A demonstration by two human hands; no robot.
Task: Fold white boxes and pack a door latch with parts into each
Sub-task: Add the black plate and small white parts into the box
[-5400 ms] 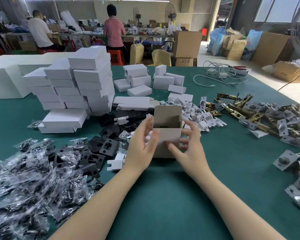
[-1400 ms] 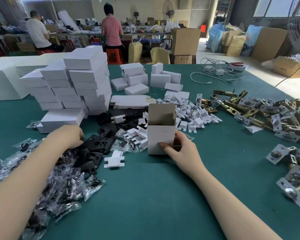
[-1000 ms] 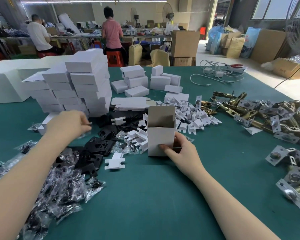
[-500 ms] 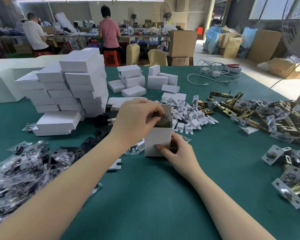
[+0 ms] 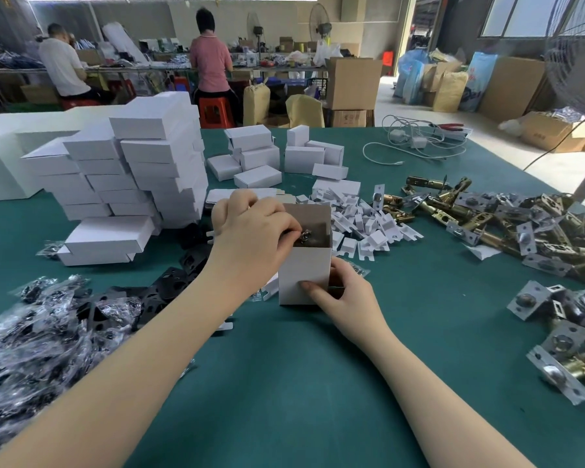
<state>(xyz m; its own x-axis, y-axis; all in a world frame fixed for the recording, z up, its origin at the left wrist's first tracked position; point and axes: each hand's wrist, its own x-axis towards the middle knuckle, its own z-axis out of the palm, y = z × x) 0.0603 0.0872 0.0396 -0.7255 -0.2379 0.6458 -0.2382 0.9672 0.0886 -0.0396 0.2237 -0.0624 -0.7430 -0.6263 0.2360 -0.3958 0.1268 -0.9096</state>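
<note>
The left hand (image 5: 254, 238) has come across from the bagged parts (image 5: 38, 336) and now pinches a small shiny packet (image 5: 305, 235) at the upright white box's (image 5: 304, 265) mouth mid-bench; the right hand (image 5: 348, 298) grips its base. Latches (image 5: 487, 217) wait unpacked.

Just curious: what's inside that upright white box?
At the open top of the white box, the left hand pinches a small bag of shiny metal bits. Lower down, the box's walls hide whatever lies inside.

Single head-worn wide-angle view, forward and down over the green table (image 5: 284, 383), close above both forearms.
</note>
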